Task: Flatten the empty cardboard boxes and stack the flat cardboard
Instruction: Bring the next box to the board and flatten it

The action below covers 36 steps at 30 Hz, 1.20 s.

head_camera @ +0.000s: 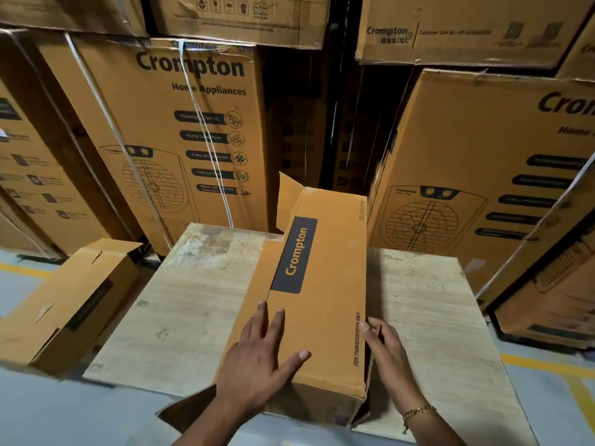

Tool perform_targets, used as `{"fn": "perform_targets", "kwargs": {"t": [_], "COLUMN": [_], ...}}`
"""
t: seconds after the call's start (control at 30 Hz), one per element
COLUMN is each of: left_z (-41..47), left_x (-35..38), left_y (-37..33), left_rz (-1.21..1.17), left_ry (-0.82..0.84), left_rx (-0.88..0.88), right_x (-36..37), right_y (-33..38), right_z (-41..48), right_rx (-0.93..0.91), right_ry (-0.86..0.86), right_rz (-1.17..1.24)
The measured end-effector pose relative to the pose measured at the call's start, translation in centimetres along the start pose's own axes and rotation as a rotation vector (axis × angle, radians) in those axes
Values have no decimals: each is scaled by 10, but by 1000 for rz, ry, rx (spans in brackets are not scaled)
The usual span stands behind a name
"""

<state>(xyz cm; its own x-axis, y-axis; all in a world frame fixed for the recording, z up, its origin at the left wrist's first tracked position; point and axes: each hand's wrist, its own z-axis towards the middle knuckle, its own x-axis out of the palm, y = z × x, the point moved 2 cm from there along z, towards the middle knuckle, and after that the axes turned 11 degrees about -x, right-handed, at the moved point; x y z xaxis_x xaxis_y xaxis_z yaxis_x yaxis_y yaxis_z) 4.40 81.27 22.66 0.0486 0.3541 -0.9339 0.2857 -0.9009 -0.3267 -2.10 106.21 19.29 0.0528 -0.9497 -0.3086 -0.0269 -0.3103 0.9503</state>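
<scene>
A long orange Crompton ceiling-fan box (325, 272) lies lengthwise on a pale wooden table (193, 304), with flaps open at its far end and near end. My left hand (260, 358) lies flat on the box's top near the front, fingers spread and straight. My right hand (391, 362) touches the box's right side wall with fingers extended; a gold bracelet is on that wrist. A second, smaller orange box (74, 304) sits left of the table, tilted, its top flap lifted.
Tall stacks of large Crompton appliance cartons (180, 130) wall the space behind and to both sides (483, 162). The grey floor (547, 397) carries yellow lines at right and left. The table's right half (425, 317) shows bare wood.
</scene>
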Motion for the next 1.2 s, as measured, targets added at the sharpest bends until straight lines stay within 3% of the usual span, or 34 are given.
{"fn": "perform_targets", "kwargs": {"t": [0.13, 0.23, 0.47, 0.6, 0.7, 0.87, 1.0, 1.2], "left_z": [30, 47, 57, 70, 86, 117, 145, 158], "left_x": [-5, -7, 10, 13, -1, -48, -61, -54], "left_y": [36, 78, 159, 183, 193, 148, 109, 85], "left_rz": [-71, -192, -719, -910, -927, -963, -601, -638], "left_ry": [-26, 7, 238, 279, 332, 340, 237, 124], "left_rx": [26, 2, -335, -495, -445, -123, -49, -140], "right_x": [14, 40, 145, 191, 203, 201, 181, 145], "right_y": [26, 55, 128, 149, 147, 133, 122, 129], "right_z": [8, 14, 46, 56, 59, 55, 47, 33], "right_rx": [-65, -128, -373, -401, -377, -391, -336, -269], "right_ry": [7, 138, 417, 436, 416, 410, 391, 305], "right_rz": [14, -55, -579, -714, -686, -650, -648, -555]}}
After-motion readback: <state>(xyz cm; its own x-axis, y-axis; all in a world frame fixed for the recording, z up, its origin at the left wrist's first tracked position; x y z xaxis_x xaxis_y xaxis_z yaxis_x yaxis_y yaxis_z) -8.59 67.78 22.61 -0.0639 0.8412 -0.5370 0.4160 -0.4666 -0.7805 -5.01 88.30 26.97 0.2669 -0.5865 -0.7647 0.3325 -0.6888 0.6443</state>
